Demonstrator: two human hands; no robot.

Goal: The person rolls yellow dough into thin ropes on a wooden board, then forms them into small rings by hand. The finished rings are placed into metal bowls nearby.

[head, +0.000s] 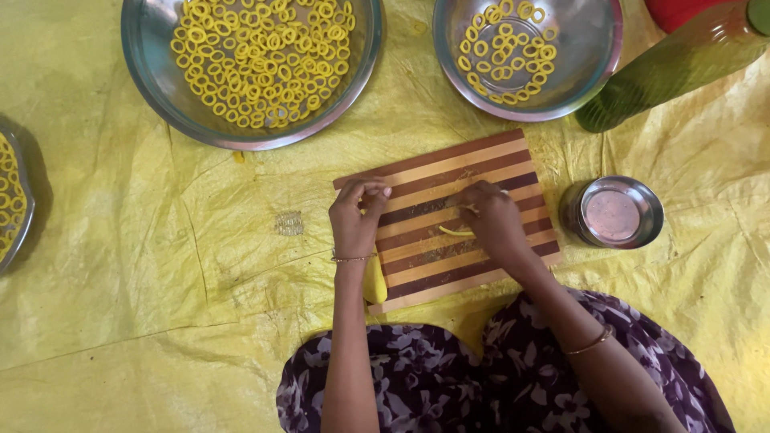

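Note:
A striped wooden cutting board (pixel 481 160) lies on the yellow sheet in front of me. My left hand (pixel 355 218) rests on its left edge with the fingertips pinched together; what they pinch is too small to tell. On the board's middle, my right hand (pixel 491 220) has its fingers curled over a thin yellow dough strip (pixel 454 232). A yellow dough lump (pixel 374 282) sits at the board's near left corner, by my left wrist.
A large steel bowl (pixel 148 76) full of yellow dough rings stands at the far left, a smaller steel bowl (pixel 593 72) with fewer rings at the far right. A small steel cup (pixel 618 213) is right of the board, a green bottle (pixel 682 60) beyond it. Another bowl (pixel 20 200) pokes in at the left edge.

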